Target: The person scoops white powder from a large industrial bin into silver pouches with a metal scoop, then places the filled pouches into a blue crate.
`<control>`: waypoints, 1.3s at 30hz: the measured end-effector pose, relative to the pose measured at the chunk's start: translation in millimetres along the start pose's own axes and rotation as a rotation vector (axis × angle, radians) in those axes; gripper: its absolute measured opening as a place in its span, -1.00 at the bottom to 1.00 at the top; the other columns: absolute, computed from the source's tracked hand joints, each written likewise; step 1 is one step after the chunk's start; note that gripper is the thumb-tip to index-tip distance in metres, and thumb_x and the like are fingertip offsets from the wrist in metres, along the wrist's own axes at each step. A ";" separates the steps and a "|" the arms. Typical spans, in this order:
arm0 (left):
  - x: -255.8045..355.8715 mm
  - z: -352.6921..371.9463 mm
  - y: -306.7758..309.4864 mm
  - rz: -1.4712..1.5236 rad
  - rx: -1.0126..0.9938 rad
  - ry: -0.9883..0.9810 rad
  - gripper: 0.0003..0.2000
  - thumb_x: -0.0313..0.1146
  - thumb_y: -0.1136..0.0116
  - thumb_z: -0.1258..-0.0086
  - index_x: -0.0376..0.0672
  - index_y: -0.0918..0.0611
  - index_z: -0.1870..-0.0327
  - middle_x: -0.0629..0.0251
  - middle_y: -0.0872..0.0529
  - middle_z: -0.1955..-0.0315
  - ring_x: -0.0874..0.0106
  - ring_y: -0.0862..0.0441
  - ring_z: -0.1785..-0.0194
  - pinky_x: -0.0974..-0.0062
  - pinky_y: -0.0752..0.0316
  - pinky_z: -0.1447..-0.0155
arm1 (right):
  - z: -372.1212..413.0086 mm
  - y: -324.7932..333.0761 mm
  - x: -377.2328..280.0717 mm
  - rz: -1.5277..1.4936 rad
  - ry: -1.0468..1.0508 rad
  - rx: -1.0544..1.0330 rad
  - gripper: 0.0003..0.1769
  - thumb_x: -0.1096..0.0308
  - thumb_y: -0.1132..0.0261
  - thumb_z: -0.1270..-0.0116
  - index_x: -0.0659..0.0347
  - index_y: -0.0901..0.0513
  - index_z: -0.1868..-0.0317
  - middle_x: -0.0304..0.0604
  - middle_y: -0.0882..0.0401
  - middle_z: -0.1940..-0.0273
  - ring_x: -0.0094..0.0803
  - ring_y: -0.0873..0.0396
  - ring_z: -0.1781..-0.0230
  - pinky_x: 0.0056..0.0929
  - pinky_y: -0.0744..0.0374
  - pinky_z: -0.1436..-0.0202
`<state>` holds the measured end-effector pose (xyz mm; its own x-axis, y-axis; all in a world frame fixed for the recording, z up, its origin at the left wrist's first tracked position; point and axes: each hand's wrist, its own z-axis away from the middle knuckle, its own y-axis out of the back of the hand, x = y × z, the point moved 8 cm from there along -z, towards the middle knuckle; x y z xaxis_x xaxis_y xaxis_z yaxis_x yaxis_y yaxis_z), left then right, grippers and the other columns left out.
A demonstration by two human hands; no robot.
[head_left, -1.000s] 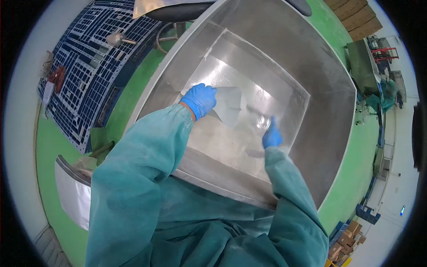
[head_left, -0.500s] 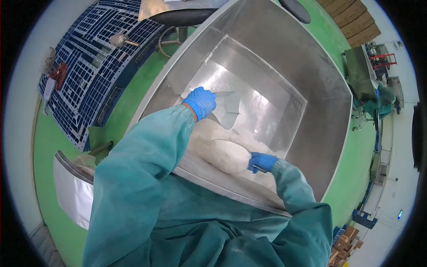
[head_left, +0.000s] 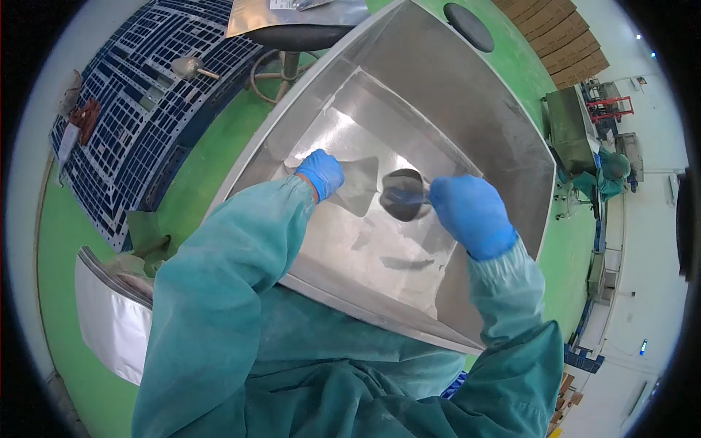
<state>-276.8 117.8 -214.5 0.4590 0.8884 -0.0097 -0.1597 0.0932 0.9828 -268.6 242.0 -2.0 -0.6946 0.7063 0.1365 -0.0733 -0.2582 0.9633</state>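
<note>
My left hand, in a blue glove, is closed on the edge of a thin grey flexible scraper sheet. The sheet is inside a large stainless steel bin, above its floor. My right hand, also gloved in blue, is closed around the handle of a metal scoop. The scoop's dark, rounded bowl points towards the sheet, and no heap of powder shows on it. White powder lies in a layer on the near part of the bin floor, with streaks through it.
A foil bag stands open at the left. Another foil bag lies on a black stool seat. A second scoop rests on blue pallets. Far right, a person in green is near a metal bin.
My right hand has risen and moved away from my body with the scoop, which was heaped with white powder near the bin's close wall. My left hand keeps the sheet at nearly the same spot.
</note>
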 end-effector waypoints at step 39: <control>172.9 187.0 237.3 -0.206 -0.061 -0.710 -0.87 -0.42 -0.13 -0.03 -0.06 -0.68 0.39 0.14 -0.66 0.43 0.16 -0.63 0.31 0.27 -0.56 0.24 | 254.7 -4.7 -44.1 -0.901 -0.222 0.604 -0.45 0.22 -0.29 -0.13 0.08 -0.44 -0.16 0.12 -0.15 -0.35 0.00 -0.39 -0.19 -0.14 -0.42 -0.20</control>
<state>-71.9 209.4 51.5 0.9364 0.3472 -0.0511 -0.0475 0.2697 0.9618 -55.3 379.9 46.3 -0.4144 0.5917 -0.6915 -0.0841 0.7316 0.6765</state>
